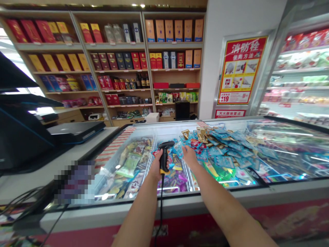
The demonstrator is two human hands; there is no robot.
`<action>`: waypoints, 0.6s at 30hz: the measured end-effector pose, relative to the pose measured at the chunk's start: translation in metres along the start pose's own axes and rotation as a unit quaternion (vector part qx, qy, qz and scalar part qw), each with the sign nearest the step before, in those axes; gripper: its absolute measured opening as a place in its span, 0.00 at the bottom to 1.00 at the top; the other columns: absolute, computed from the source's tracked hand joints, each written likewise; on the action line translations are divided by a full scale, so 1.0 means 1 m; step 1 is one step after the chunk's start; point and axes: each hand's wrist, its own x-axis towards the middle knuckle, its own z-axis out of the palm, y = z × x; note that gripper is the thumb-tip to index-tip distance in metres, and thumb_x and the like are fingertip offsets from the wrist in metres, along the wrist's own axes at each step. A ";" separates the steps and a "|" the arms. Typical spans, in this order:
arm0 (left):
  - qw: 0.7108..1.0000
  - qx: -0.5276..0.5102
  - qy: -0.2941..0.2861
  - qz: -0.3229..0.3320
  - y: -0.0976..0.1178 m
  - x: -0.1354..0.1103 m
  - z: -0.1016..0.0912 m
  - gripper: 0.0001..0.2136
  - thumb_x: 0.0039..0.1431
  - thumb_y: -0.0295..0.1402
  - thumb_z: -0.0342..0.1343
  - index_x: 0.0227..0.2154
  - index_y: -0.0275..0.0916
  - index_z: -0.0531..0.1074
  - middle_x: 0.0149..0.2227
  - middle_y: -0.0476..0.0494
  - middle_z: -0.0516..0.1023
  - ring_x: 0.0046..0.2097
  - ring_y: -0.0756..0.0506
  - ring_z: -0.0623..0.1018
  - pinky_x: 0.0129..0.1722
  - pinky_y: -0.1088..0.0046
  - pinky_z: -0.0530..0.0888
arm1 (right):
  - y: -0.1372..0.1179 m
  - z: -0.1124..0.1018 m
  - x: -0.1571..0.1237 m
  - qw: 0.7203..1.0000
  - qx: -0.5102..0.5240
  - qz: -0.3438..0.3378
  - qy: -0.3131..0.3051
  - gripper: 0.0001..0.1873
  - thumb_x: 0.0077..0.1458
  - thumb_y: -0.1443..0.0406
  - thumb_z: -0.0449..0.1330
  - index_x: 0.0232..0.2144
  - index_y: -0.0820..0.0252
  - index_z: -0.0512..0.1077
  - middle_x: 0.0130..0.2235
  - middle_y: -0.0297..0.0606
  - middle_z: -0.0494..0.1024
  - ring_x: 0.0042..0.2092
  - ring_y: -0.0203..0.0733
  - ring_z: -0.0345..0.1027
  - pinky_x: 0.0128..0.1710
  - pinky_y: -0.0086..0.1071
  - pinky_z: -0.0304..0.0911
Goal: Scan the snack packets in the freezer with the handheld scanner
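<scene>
My left hand (156, 165) grips a black and yellow barcode scanner (163, 159) by its handle, its head pointing to the right and its cord hanging down over the freezer's front. To the right, the fingers of my right hand (189, 156) are pinched on the edge of a small blue packet (178, 148), close to the scanner's head. Beyond my right hand a heap of blue, gold and red packets (226, 144) lies on the glass top of the chest freezer (167, 127).
Bagged frozen goods (130, 164) show through the glass. On the left are a counter (110, 132) with a dark flat device (77, 131) and loose cables (20, 200). Shelves of boxed goods (119, 70) line the back wall, and a red fire-hydrant poster (241, 70) hangs right.
</scene>
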 end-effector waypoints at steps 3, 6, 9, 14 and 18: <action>1.000 0.007 0.004 -0.001 0.000 -0.001 0.002 0.15 0.61 0.43 0.51 0.31 0.34 0.69 0.23 0.49 0.70 0.18 0.55 0.68 0.14 0.82 0.64 | 0.002 0.004 0.001 0.996 0.084 0.019 0.009 0.20 0.61 0.61 0.50 0.50 0.66 0.71 0.46 0.46 0.78 0.39 0.44 0.74 0.42 0.33 0.65; 1.000 0.003 0.007 0.003 0.000 -0.001 0.002 0.15 0.61 0.43 0.51 0.32 0.34 0.70 0.22 0.49 0.70 0.18 0.55 0.68 0.14 0.82 0.63 | 0.003 0.006 0.001 0.990 0.135 0.030 0.003 0.20 0.58 0.64 0.52 0.52 0.64 0.70 0.48 0.45 0.77 0.37 0.42 0.75 0.39 0.31 0.66; 1.000 0.011 0.014 -0.003 -0.001 0.000 0.001 0.16 0.60 0.44 0.51 0.31 0.33 0.70 0.22 0.49 0.69 0.18 0.55 0.67 0.13 0.82 0.63 | 0.004 0.007 0.002 0.989 0.140 0.043 0.002 0.21 0.57 0.65 0.52 0.52 0.64 0.70 0.47 0.45 0.77 0.38 0.42 0.75 0.41 0.32 0.67; 1.000 0.019 0.015 0.001 -0.001 0.001 -0.001 0.16 0.60 0.45 0.52 0.30 0.34 0.70 0.21 0.49 0.69 0.18 0.55 0.67 0.14 0.82 0.63 | 0.005 0.007 0.002 0.990 0.130 0.041 0.018 0.20 0.56 0.65 0.53 0.51 0.64 0.71 0.45 0.45 0.78 0.41 0.44 0.74 0.44 0.34 0.66; 1.000 0.014 0.007 0.001 -0.001 0.001 -0.002 0.16 0.60 0.45 0.52 0.30 0.34 0.70 0.21 0.49 0.69 0.18 0.55 0.67 0.14 0.82 0.63 | 0.002 0.005 0.001 0.989 0.135 0.056 -0.004 0.20 0.57 0.65 0.52 0.51 0.65 0.70 0.43 0.45 0.78 0.35 0.42 0.74 0.38 0.32 0.67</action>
